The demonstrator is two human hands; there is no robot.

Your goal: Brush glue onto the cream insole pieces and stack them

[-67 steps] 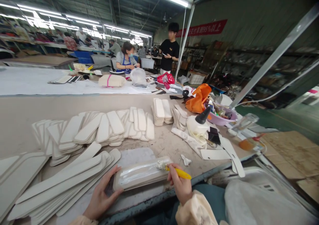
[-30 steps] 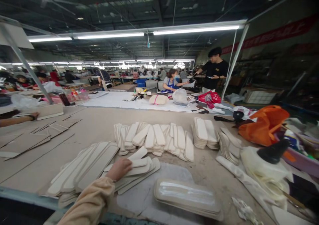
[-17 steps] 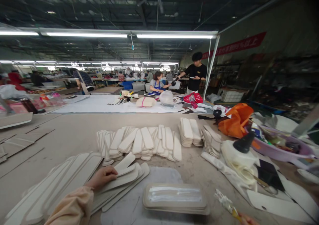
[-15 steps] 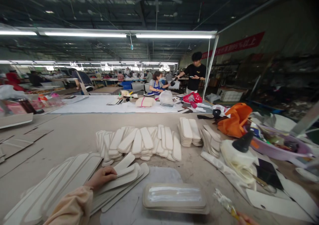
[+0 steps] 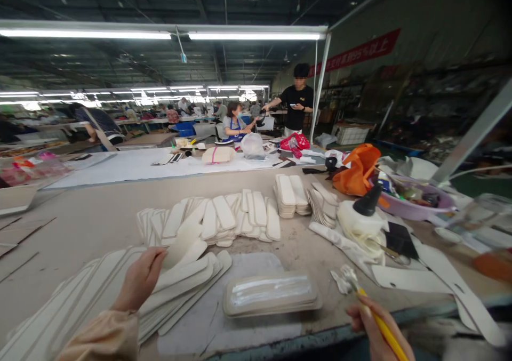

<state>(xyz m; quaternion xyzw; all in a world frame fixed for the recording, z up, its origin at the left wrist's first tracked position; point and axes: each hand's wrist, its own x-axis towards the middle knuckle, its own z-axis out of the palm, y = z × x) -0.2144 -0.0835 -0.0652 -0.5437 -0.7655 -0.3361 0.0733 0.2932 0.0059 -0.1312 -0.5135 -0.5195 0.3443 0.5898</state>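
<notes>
My left hand (image 5: 141,278) is closed on the end of a pale, round-cornered strip (image 5: 184,245), raised at a tilt above the fanned strips (image 5: 190,275) beside it. My right hand (image 5: 378,326) grips a yellow-handled brush (image 5: 383,323), its bristles coated in white paste and low over the table near its front edge. Between the hands lies a stack of similar strips (image 5: 272,295) with streaks of wet white glue on the top one. A grey-white sheet (image 5: 256,265) is under that stack.
Several piles of strips (image 5: 220,219) stand farther back. At right are a white bottle with a black cone top (image 5: 362,217), a black piece (image 5: 401,240), an orange bag (image 5: 357,170) and a purple basin (image 5: 420,203). People work beyond the white-covered table (image 5: 116,170).
My left hand has lifted a strip up from the fanned pile. My right hand with the brush has come farther into view, and the camera view has shifted.
</notes>
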